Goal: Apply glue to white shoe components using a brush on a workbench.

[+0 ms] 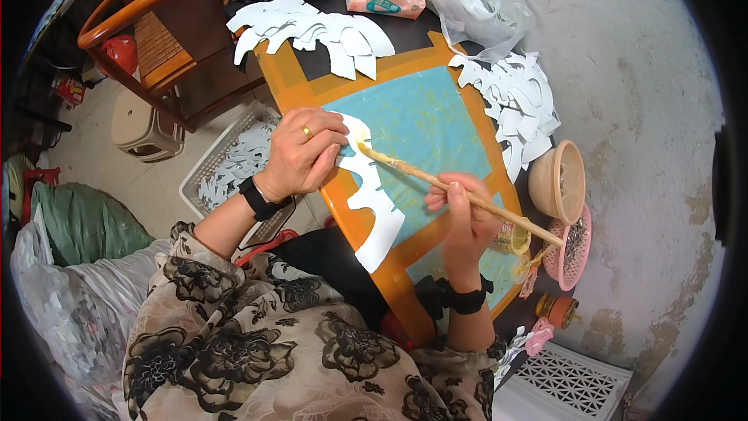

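My left hand (305, 148): curled closed, holding white cut-out (372, 201)
My right hand (466, 217): closed round wooden stick (414, 171)
White cut-out: along left edge of surface (425, 113)
Tissue packet (389, 5): printed, far edge

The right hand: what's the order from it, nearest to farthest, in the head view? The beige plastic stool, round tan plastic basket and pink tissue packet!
1. Round tan plastic basket, right of the right hand.
2. Pink tissue packet, near the top.
3. Beige plastic stool, far left.
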Tool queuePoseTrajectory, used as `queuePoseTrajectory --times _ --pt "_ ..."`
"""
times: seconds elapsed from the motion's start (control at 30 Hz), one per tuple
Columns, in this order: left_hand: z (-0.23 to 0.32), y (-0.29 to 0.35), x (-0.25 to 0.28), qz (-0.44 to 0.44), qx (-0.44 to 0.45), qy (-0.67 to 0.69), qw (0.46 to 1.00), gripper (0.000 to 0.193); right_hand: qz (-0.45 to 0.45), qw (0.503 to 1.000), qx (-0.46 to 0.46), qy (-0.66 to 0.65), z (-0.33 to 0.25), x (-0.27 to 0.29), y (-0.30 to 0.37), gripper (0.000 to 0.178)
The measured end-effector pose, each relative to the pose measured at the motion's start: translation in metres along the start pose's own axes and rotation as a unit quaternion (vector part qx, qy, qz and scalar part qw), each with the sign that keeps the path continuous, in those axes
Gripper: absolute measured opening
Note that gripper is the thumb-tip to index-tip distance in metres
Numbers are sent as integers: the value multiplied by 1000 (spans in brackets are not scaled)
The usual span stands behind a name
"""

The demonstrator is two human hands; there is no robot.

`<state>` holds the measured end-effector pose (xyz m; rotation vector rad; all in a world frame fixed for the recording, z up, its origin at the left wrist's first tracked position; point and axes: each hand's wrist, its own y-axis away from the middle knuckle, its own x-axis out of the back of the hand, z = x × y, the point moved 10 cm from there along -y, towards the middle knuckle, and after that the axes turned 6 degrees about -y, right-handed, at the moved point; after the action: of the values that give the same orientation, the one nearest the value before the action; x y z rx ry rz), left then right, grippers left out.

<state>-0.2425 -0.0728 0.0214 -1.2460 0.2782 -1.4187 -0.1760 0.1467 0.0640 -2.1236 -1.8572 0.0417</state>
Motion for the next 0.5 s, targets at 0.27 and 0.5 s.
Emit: queuePoseTrajectory --times 0.27,0.5 --pt "0 -1 -1 -1 7 3 1000 12 19 1000 7 -16 5 -7 -6 17" --pt "0 1 0 4 2 -4 1000 9 12 1000 -3 -11 -4 5 0 16"
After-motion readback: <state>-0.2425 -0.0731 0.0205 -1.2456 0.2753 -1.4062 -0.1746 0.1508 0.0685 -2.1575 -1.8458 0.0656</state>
